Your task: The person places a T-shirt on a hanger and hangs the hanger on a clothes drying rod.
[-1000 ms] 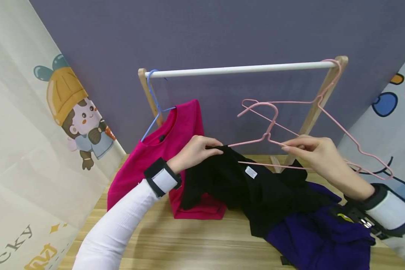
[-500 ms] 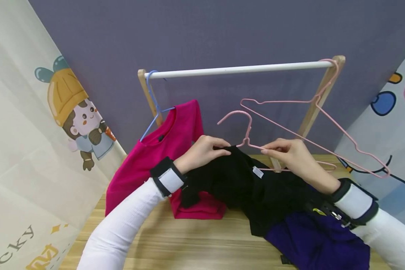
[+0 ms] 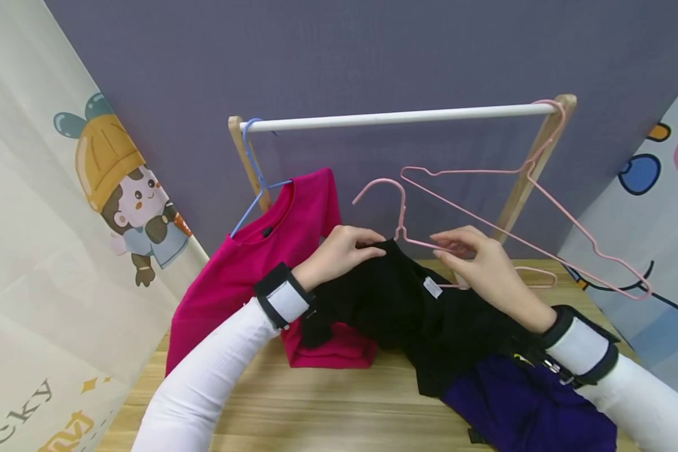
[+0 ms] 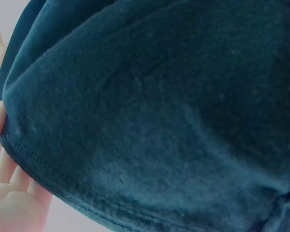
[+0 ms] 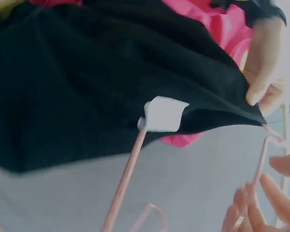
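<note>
left fingers (image 3: 370, 236) on black garment (image 3: 381, 295), wooden tabletop (image 3: 316, 408), grey wall (image 3: 339, 56)

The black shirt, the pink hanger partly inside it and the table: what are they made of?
Black shirt: matte cloth, probably cotton knit; fine fuzz shows. Pink hanger: smooth, evenly coloured; perhaps coated wire or plastic. Table: satiny wood or imitation, from its striped grain.

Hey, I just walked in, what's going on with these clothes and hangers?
Someone is handling a black garment and a pink hanger. Their left hand pinches the garment, while their right hand holds one side of the hanger; the other side disappears inside the garment. A magenta shirt hangs by a blue hanger on the white rail, and a purple garment lies on the table.
</note>
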### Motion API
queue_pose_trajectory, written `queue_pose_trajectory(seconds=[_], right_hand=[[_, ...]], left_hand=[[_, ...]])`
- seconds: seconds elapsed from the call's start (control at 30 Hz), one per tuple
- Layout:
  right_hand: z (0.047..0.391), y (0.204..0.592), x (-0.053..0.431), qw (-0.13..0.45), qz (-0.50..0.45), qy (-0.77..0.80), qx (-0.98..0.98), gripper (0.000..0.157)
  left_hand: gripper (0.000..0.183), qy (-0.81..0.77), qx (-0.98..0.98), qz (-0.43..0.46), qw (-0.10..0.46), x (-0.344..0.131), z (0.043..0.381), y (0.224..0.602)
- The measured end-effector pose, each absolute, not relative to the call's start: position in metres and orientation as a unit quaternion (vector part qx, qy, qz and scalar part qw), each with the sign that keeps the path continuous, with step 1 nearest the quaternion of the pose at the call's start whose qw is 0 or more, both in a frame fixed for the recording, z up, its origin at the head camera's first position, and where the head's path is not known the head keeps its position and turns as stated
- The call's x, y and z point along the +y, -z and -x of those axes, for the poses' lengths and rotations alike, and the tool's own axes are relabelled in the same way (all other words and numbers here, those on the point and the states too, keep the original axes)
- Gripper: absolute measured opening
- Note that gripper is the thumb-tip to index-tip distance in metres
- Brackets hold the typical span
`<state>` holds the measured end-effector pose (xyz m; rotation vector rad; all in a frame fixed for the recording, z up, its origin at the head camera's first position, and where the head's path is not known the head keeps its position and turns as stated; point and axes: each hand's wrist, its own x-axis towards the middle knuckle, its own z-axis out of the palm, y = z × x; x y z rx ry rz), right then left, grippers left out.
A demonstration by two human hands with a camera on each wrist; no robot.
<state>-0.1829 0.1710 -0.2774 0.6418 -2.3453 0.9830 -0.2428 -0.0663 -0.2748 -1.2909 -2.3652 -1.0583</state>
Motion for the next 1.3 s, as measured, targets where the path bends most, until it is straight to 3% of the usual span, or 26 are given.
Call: queue_pose_trajectory(seconds=[0.1,0.2,0.57,0.67,0.73,0.9,0.97,1.07,1.2,1.3], right_hand=[[0.177,0.281,0.169,0.335,-0.268,-0.331,-0.841,0.029],[0.172,0.291,0.168,0.377,-0.323,-0.295,-0.817,0.034],[0.165,0.358,0.176,0.302,-0.427,-0.178,-0.834,0.029],[0.166,0.367,0.177,0.293,-0.442,-0.155,-0.833,0.024],[0.167,0.371,0.178,0.304,-0.456,-0.128,-0.827,0.01],[0.17,0.38,0.181,0.346,-0.486,-0.046,-0.801,0.034],[0.17,0.381,0.184,0.353,-0.488,-0.031,-0.798,0.025],[0.17,0.38,0.191,0.358,-0.482,-0.026,-0.799,0.025],[0.169,0.373,0.203,0.367,-0.466,-0.029,-0.804,0.05],[0.168,0.365,0.213,0.38,-0.45,-0.031,-0.807,0.053]], left_hand=[[0.018,0.363,-0.815,0.432,0.133,-0.069,0.245,0.275],[0.019,0.366,-0.816,0.424,0.144,-0.072,0.247,0.275],[0.016,0.372,-0.825,0.394,0.158,-0.08,0.248,0.269],[0.015,0.373,-0.828,0.387,0.159,-0.082,0.248,0.269],[0.015,0.375,-0.828,0.385,0.16,-0.083,0.249,0.269],[0.014,0.379,-0.827,0.385,0.16,-0.086,0.25,0.27],[0.014,0.381,-0.826,0.384,0.157,-0.088,0.25,0.271],[0.014,0.385,-0.826,0.383,0.153,-0.092,0.25,0.272],[0.015,0.387,-0.824,0.384,0.151,-0.095,0.249,0.274],[0.015,0.389,-0.825,0.382,0.15,-0.098,0.249,0.275]])
